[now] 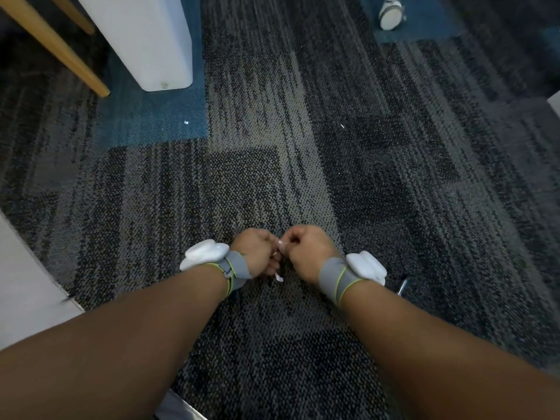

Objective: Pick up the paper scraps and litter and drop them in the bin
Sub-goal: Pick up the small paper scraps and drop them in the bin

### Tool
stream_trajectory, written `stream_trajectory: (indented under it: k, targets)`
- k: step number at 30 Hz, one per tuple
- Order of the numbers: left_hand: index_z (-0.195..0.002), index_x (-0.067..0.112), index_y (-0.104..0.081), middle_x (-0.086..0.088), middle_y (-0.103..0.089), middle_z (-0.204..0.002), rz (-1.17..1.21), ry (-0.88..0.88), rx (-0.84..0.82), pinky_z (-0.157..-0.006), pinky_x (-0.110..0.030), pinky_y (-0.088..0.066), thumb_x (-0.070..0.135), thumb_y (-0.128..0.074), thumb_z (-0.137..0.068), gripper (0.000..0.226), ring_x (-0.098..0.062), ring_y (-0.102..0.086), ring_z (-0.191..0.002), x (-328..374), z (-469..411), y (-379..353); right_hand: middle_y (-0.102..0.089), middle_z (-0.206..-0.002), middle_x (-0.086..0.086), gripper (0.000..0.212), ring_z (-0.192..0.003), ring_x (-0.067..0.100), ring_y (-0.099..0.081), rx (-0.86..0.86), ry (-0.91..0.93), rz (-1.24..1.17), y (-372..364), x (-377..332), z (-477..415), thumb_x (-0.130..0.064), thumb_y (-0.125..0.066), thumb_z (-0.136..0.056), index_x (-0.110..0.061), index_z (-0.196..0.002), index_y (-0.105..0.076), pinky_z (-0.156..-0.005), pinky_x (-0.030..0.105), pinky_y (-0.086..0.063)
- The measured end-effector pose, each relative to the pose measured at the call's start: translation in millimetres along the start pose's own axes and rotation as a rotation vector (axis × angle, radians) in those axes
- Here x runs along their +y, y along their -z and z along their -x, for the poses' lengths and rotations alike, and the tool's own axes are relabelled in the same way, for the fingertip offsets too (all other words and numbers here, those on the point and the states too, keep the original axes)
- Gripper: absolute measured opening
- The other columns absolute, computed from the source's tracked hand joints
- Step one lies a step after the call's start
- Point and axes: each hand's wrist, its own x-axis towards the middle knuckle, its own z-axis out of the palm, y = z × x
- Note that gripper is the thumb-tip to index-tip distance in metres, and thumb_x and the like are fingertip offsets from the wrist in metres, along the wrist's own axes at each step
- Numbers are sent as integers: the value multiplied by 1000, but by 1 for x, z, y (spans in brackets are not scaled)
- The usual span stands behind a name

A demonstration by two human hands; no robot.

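My left hand [257,251] and my right hand [306,251] meet low over the carpet at the middle of the view, fingers curled. Small white paper scraps [281,246] show between the fingertips of both hands, and one more bit [278,278] sticks out below my left hand. A tiny white scrap [186,122] lies on the blue carpet patch further off on the left. Another thin white sliver [342,126] lies on the grey carpet to the right. A tall white bin-like container [151,40] stands at the top left.
A wooden furniture leg [54,45] slants beside the white container. A white wheeled base [391,13] stands at the top right. White furniture panels sit at the left edge [27,286] and right edge [554,104]. A metal part [403,286] shows near my right wrist.
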Motion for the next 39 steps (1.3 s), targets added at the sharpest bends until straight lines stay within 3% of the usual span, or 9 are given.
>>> stream_trajectory:
  k: [4,8,13,16,18,23,28,35,39]
  targets:
    - [-61,9,-50,-11,-46,-55,233,70,8,-38,-18,-33,5,-38,-90,31,-19,-40,-44,13,-2,-16,-67,-81,5,11,-78,18,-58,30,8,-110,19,-3,-2,-17,-63,-88,-15,-87,-74,-76,30,-50]
    - [-61,8,-55,-7,-53,-47,310,49,41,-38,-20,-39,14,-40,-85,29,-20,-46,-36,16,-5,-14,-72,-95,11,16,-85,22,-60,-39,95,78,30,-5,-1,-19,-64,-88,-13,-94,-77,-80,30,-49]
    - [-73,12,-67,-10,-62,-66,-349,-180,82,-55,-30,-41,7,-44,-92,31,-27,-53,-60,-3,-11,-3,-72,-97,10,15,-92,25,-64,16,57,141,28,0,7,-24,-62,-89,-16,-89,-74,-78,27,-49]
    - [-79,23,-69,2,-71,-83,-627,-284,99,-69,-23,-46,27,-61,-88,13,-18,-62,-78,-18,-5,6,-71,-106,13,16,-101,29,-64,35,36,191,27,8,8,-19,-57,-89,-15,-93,-73,-81,26,-49]
    - [-85,25,-66,6,-68,-83,-821,-326,47,-68,-22,-46,41,-74,-75,20,-16,-61,-77,-25,1,11,-71,-106,12,16,-102,29,-65,24,13,177,24,9,5,-21,-57,-89,-16,-93,-72,-82,26,-48]
    - [-88,22,-66,-3,-69,-93,-1014,-399,-39,-69,-29,-46,34,-68,-82,13,-26,-62,-86,-28,1,9,-72,-101,9,8,-98,28,-66,-43,-39,185,17,10,-4,-21,-62,-86,-24,-81,-66,-84,29,-52]
    - [-84,22,-57,-7,-66,-99,-957,-284,-151,-77,-36,-49,32,-54,-95,15,-28,-59,-88,-28,-4,14,-72,-99,4,7,-92,21,-64,-94,-59,166,7,6,-12,-24,-65,-86,-24,-90,-71,-77,23,-48]
    - [-89,14,-45,-16,-62,-97,-684,-339,58,-72,-36,-42,18,-46,-96,8,-34,-57,-89,3,-37,49,-73,-99,8,18,-88,22,-63,-118,-10,82,-14,-31,-49,-29,-59,-91,-19,-94,-73,-74,24,-45]
    - [-87,20,-53,-5,-55,-67,-424,-317,196,-53,-26,-37,8,-43,-92,16,-21,-51,-60,35,-72,98,-70,-96,10,16,-84,21,-58,-91,23,96,-10,-71,-93,-29,-59,-91,-21,-97,-71,-72,25,-41]
